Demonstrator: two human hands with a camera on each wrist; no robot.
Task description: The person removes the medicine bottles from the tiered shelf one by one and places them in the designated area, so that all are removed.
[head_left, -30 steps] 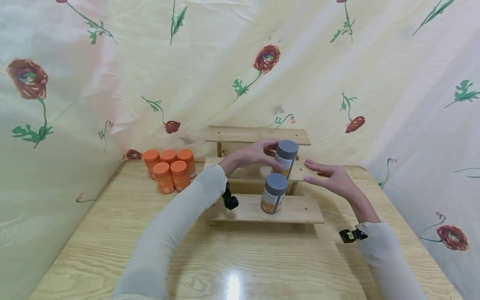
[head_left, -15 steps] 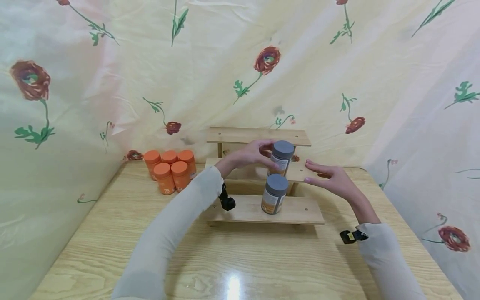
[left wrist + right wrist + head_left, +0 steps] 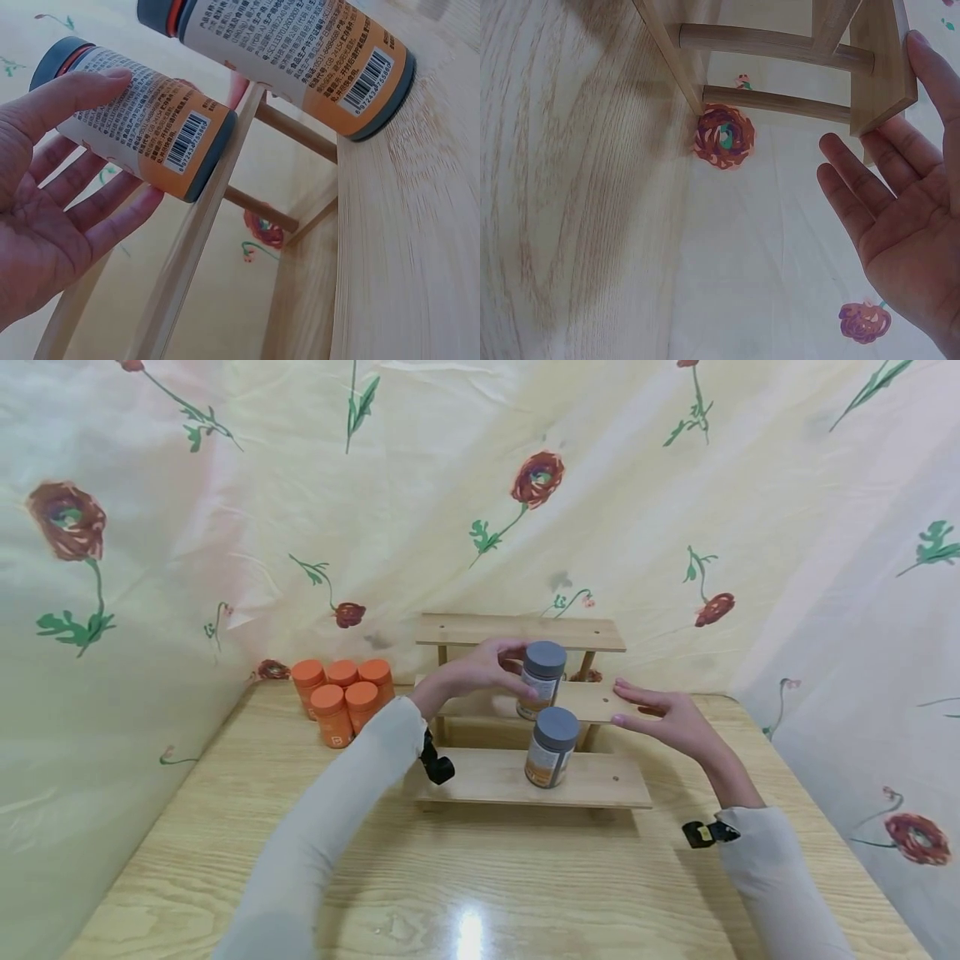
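Since the earlier frames, the gray-capped bottle (image 3: 542, 679) has been shifted leftward and slightly lower along the middle step of the wooden stepped shelf (image 3: 517, 631), carried by the left hand (image 3: 472, 670), while the right hand (image 3: 660, 718) has stayed where it was at the step's right end. The bottle is held with the thumb over its label and the fingers curled beneath, and in the left wrist view its base (image 3: 212, 156) is seen at the very front edge of the middle plank, tilted rather than planted. The right hand is spread flat and holds nothing, its fingertips (image 3: 922, 56) just touching the plank's end. A second gray-capped bottle (image 3: 551, 747) stands on the lowest step directly below. If the held bottle were released while its base overhangs the edge, it could tip forward and strike the bottle beneath, and both could roll onto the surface (image 3: 480, 877). The head view alone shows the five orange bottles (image 3: 341, 697) clustered at the far left and the floral cloth backdrop (image 3: 225, 510); the overhang of the base is revealed only by the left wrist view, and the rungs under the shelf only by the right wrist view.
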